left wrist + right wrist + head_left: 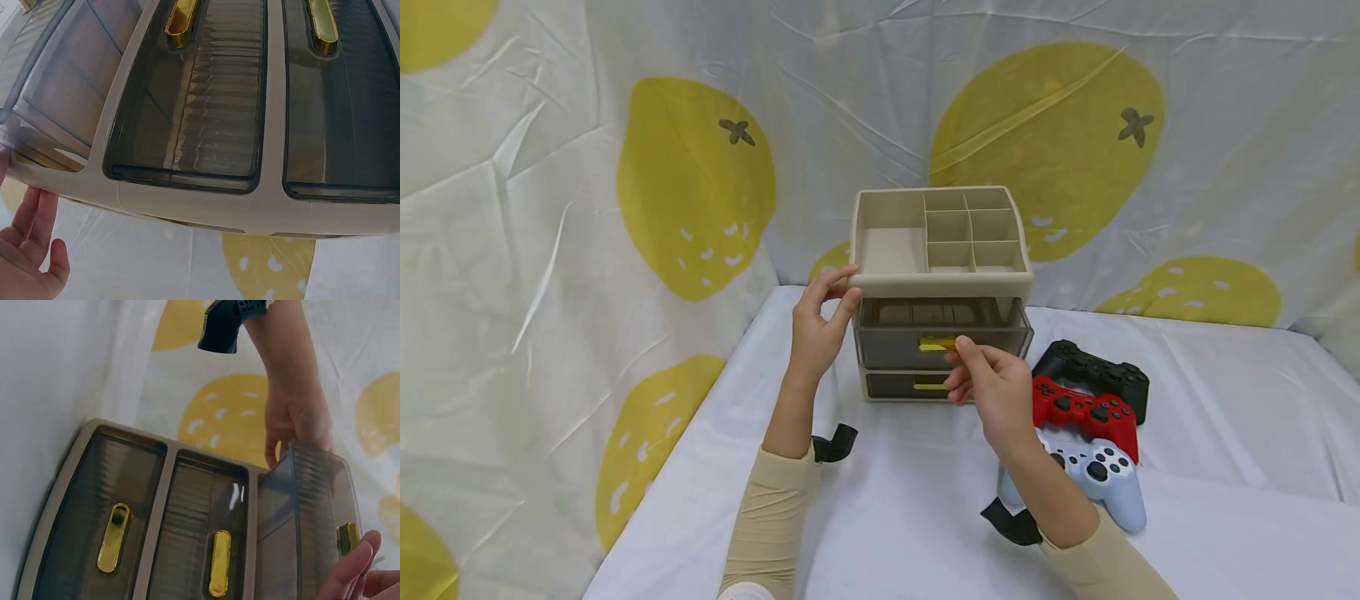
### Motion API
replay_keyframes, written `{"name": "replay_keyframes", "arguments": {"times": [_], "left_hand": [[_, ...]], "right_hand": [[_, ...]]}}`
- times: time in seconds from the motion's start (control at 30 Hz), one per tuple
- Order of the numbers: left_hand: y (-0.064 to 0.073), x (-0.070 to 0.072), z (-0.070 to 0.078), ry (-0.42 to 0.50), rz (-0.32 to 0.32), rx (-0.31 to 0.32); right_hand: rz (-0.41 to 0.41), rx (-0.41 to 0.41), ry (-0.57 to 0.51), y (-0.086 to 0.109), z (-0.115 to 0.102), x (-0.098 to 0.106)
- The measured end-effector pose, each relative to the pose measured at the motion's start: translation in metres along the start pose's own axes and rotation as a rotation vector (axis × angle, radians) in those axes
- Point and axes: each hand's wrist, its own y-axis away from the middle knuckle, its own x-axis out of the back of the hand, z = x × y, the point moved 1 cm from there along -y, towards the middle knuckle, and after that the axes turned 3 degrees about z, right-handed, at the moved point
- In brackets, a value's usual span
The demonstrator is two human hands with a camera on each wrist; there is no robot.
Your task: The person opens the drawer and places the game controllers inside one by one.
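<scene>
Backing the organizer (942, 287) on white cloth (895, 483): apparently lemon-printed curtains (850, 125).

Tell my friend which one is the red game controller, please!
In the head view, find the beige drawer organizer standing on the white cloth. Just to its right lies a black game controller. The red game controller comes next, nearer the camera, between the black one and a pale blue game controller; it's the only red one.

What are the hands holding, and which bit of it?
The right hand pinches the shiny gold handle of the see-through grey plastic top drawer. The left hand touches the beige boxy organizer at its left edge.
</scene>
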Motion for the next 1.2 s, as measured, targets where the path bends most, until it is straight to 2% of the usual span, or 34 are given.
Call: {"name": "replay_keyframes", "arguments": {"times": [0.27,0.33,0.5,0.57,0.73,1.2], "left_hand": [[0.0,0.0,0.0,0.004,0.001,0.008],[0.001,0.0,-0.005,0.005,0.001,0.013],[0.001,0.001,-0.006,0.004,-0.001,0.012],[0.001,0.001,-0.001,0.004,-0.001,0.009],[0.0,0.0,-0.001,0.013,-0.001,0.008],[0.001,0.0,0.001,0.018,-0.003,0.018]], "right_hand": [[0.008,0.013,0.029,0.012,-0.005,0.004],[0.006,0.007,0.04,0.015,-0.006,0.005],[-0.001,-0.011,0.058,0.021,-0.007,0.008],[-0.006,-0.018,0.059,0.023,-0.006,0.009],[-0.016,-0.034,0.089,0.029,-0.007,0.011],[-0.027,-0.01,0.132,0.044,-0.01,0.014]]}}
